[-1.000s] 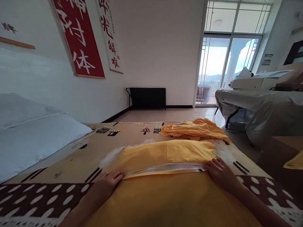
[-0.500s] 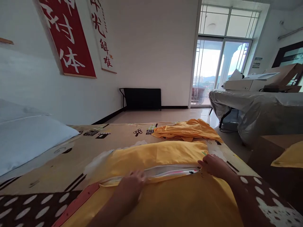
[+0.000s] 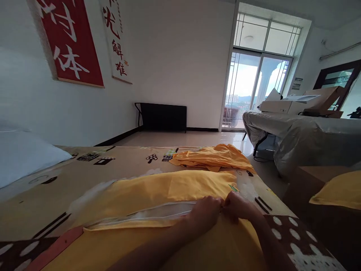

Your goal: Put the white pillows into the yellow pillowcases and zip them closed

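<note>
Left hand (image 3: pixel 205 213) and right hand (image 3: pixel 238 205) side by side at right end of long opening (image 3: pixel 158 212) in yellow pillowcase (image 3: pixel 183 188), laid on patterned blanket (image 3: pixel 121 165). Right fingers clamped on pillowcase edge; left fingers curled, tips hidden, cannot tell if gripping. Crumpled orange cloth (image 3: pixel 214 156) just beyond; white pillow (image 3: pixel 28 156) at left. Writing: on red scroll (image 3: pixel 77 37), white 体, character above cut off; on white scroll (image 3: pixel 120 69), red 解难 readable. Wall notice (image 3: pixel 297 83) near glass door (image 3: pixel 246 82): too small. White box (image 3: pixel 278 106) on plastic-covered table (image 3: pixel 316 131): tiny mark, unreadable.
</note>
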`<state>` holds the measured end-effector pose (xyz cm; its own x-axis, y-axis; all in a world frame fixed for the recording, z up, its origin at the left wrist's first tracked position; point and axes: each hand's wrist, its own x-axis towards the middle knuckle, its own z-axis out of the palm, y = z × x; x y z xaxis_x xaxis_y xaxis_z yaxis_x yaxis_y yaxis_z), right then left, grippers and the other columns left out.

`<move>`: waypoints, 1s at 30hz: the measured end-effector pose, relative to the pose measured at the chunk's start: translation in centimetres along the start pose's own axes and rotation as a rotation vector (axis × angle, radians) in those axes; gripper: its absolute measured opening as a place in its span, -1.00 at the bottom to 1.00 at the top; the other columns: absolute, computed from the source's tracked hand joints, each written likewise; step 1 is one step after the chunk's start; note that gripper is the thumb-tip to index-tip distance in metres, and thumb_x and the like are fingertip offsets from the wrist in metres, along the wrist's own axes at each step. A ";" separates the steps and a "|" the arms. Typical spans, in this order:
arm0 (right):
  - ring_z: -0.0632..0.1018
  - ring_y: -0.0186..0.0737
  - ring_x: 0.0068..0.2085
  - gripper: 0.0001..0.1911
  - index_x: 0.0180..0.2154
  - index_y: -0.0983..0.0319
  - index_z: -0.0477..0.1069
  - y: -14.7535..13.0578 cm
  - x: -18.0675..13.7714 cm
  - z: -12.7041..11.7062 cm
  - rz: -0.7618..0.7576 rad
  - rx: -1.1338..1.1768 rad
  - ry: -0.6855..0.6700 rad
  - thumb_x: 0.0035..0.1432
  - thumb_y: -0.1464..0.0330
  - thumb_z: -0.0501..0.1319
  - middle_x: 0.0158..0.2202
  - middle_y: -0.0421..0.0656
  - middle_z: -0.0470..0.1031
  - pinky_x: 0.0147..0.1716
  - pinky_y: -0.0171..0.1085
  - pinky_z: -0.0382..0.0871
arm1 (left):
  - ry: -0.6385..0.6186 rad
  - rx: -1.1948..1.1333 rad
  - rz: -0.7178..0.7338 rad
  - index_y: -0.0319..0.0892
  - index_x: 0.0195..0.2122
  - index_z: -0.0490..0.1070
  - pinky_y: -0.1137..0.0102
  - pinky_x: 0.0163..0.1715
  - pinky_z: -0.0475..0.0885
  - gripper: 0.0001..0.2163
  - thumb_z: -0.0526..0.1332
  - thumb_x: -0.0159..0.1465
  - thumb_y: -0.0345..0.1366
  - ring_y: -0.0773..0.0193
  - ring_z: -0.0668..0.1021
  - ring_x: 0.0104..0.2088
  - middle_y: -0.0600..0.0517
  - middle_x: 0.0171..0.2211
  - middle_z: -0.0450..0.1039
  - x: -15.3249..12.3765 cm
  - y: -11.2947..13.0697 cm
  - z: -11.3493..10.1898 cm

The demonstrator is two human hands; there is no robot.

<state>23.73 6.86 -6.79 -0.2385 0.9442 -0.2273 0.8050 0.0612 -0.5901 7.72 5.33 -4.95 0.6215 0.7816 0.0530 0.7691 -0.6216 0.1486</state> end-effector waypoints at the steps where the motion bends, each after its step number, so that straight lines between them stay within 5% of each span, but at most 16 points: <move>1: 0.40 -0.39 -0.66 -0.63 -0.74 0.26 0.27 0.2 0.1 -0.1 0.000 0.020 -0.013 0.04 0.29 0.11 -0.75 -0.19 0.37 -0.63 -0.45 0.18 | 0.019 0.005 -0.014 -0.20 -0.19 0.44 0.24 -0.26 0.48 -0.75 0.01 0.21 -0.41 0.06 0.57 -0.23 -0.11 -0.26 0.54 0.2 0.0 0.1; 12: 0.43 -0.33 -0.49 -0.81 -0.60 0.31 0.43 0.1 1.2 0.8 0.042 -0.299 0.205 -0.03 0.39 0.14 -0.53 -0.07 0.50 -0.60 -0.39 0.01 | 0.011 0.017 -0.126 -0.16 -0.21 0.50 0.22 -0.26 0.46 -0.74 0.01 0.25 -0.33 0.05 0.58 -0.27 -0.11 -0.31 0.55 1.2 0.2 1.5; 20: 0.46 -0.35 -0.54 -0.79 -0.64 0.29 0.44 -1.0 0.3 0.0 0.013 -0.210 0.143 -0.04 0.45 0.15 -0.64 -0.13 0.46 -0.52 -0.43 0.20 | 0.025 0.023 -0.156 -0.20 -0.21 0.49 0.25 -0.27 0.45 -0.71 -0.04 0.28 -0.35 0.08 0.59 -0.27 -0.14 -0.31 0.55 1.6 -0.2 2.2; 30: 0.39 -0.41 -0.63 -0.83 -0.65 0.30 0.42 0.9 1.2 -0.2 -0.029 0.034 -0.022 -0.15 0.47 0.10 -0.71 -0.23 0.39 -0.62 -0.46 0.18 | -0.036 0.053 -0.111 -0.28 -0.25 0.48 0.20 -0.25 0.46 -0.74 0.00 0.25 -0.37 -0.01 0.58 -0.23 -0.20 -0.29 0.54 2.4 0.5 1.3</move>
<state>24.28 8.10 -7.48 -0.2738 0.9348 -0.2265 0.7789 0.0773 -0.6223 9.79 6.79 -6.07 0.5367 0.8438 0.0036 0.8394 -0.5343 0.0995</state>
